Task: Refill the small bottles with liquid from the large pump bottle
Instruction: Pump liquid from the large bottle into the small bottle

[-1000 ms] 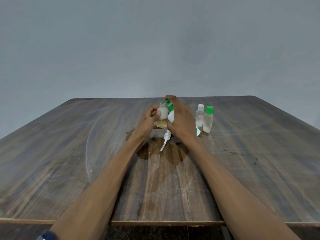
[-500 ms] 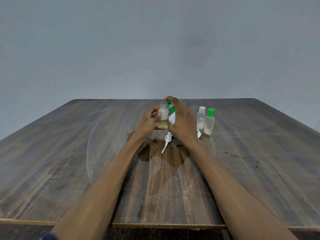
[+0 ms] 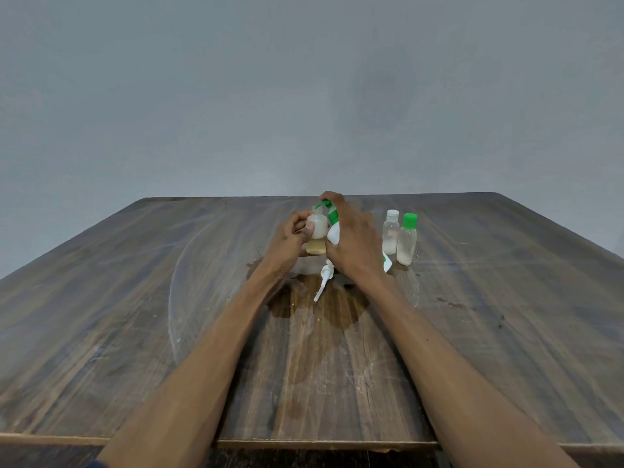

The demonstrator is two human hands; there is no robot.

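Small bottle (image 3: 317, 235) pinched in left hand (image 3: 291, 243) grip; large pump bottle (image 3: 334, 228) clasped by right hand (image 3: 355, 241), pump pressed.

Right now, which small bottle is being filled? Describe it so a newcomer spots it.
On the wooden table, find the person's hands. The left hand grips a small bottle with amber liquid at its base. Unlike the two small bottles standing to the right, it is held.

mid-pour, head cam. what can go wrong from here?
1. The large bottle, tilted by the right hand, meets a narrow neck on the small bottle gripped by the left hand; overshoot could add to the wet patch.
2. The right forearm passes close to two standing bottles; a shift may topple them.
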